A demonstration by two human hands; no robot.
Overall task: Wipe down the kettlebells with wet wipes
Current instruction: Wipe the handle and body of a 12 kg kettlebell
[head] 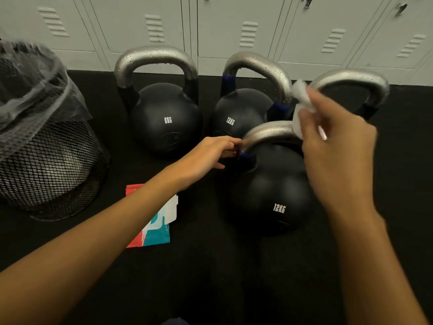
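Note:
Several black kettlebells with silver handles stand on the dark floor. The nearest kettlebell [271, 188], marked 12KG, has my left hand [208, 156] gripping the left foot of its handle. My right hand [335, 146] holds a crumpled white wet wipe [302, 102] against the right end of that same handle. Behind stand an 8KG kettlebell [164, 118], a second 12KG kettlebell [241, 111], and a fourth kettlebell [351, 80] mostly hidden by my right hand. The far handles carry water drops.
A black mesh bin [49, 158] with a clear liner stands at the left. A red, white and teal wipes pack [157, 228] lies on the floor under my left forearm. Grey lockers [234, 26] line the back.

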